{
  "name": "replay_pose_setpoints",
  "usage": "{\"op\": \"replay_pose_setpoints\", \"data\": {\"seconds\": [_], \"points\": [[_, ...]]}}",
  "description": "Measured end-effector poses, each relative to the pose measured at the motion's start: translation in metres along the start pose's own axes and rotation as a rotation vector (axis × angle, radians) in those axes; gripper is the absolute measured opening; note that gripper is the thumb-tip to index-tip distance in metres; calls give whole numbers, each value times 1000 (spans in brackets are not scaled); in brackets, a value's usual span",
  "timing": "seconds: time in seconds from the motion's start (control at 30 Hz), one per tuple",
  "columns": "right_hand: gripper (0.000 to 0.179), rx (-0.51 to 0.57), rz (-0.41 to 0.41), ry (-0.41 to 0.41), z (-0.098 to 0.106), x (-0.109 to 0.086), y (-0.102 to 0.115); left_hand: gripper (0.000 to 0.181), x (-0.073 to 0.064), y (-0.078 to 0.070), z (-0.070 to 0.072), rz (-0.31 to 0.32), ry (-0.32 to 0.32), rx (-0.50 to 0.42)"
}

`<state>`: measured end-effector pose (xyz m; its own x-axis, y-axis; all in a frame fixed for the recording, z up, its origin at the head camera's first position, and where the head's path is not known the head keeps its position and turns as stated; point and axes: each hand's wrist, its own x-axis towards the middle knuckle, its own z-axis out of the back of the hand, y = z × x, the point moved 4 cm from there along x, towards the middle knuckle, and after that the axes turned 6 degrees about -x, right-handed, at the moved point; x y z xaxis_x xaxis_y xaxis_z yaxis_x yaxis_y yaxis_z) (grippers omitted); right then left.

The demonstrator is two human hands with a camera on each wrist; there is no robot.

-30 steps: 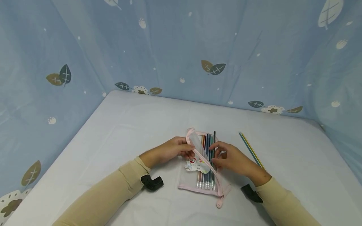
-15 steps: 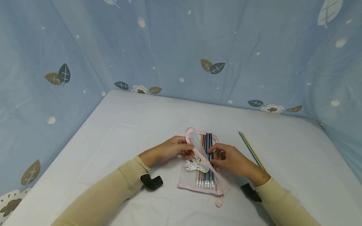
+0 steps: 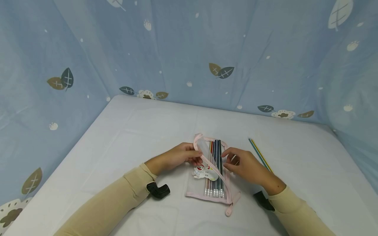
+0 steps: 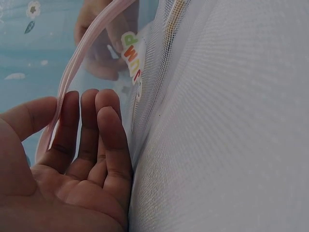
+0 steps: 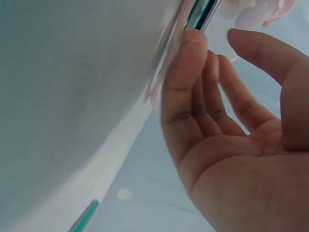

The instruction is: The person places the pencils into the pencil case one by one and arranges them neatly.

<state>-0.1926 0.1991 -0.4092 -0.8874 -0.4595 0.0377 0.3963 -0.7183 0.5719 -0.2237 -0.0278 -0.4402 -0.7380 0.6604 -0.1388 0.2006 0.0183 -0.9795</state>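
Observation:
A clear pencil pouch [image 3: 193, 190] with pink edging lies on the white surface, its upper flap raised. Several pencils [image 3: 218, 157] lie inside it, their metal-banded ends toward the near edge. My left hand [image 3: 184, 154] pinches the pouch's pink rim [image 4: 79, 55] between thumb and forefinger, as the left wrist view shows. At the pouch's right side is my right hand [image 3: 243, 164], thumb and fingers apart and holding nothing. In the right wrist view its forefinger [image 5: 186, 72] is close beside the pencils; whether it touches them I cannot tell.
Two pencils, one teal and one yellow [image 3: 262, 155], lie on the white cloth [image 3: 147, 124] to the right, partly behind the right wrist. A pink zipper pull [image 3: 228, 210] hangs off the pouch's near right corner. A blue patterned curtain [image 3: 189, 49] stands behind.
A dark pencil that stuck out past the pouch's far edge now lies inside with the others. My right hand has let go and drawn slightly right. The left hand stays put.

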Motion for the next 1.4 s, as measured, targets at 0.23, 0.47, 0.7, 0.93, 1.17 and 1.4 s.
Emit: {"op": "replay_pose_setpoints", "data": {"seconds": [0.23, 0.47, 0.7, 0.93, 1.17, 1.4], "points": [[24, -62, -35, -94, 12, -2, -7, 19, 1, 4, 1, 9, 7, 5], [29, -126, -50, -183, 25, -3, -13, 19, 1, 4, 1, 8, 4, 7], [32, -161, -63, -239, 33, -3, -22, 19, 3, 3, 0, 4, 1, 11], [33, -181, -114, -223, 40, -4, -32, 18, 4, 4, 0, 15, -12, 21], [35, -194, -148, -203, 46, -4, -38, 19, 5, 2, 1, 8, -11, 29], [38, -234, -160, -204, 51, -4, -46, 20, 4, -1, -1, 2, -8, 28]]}}
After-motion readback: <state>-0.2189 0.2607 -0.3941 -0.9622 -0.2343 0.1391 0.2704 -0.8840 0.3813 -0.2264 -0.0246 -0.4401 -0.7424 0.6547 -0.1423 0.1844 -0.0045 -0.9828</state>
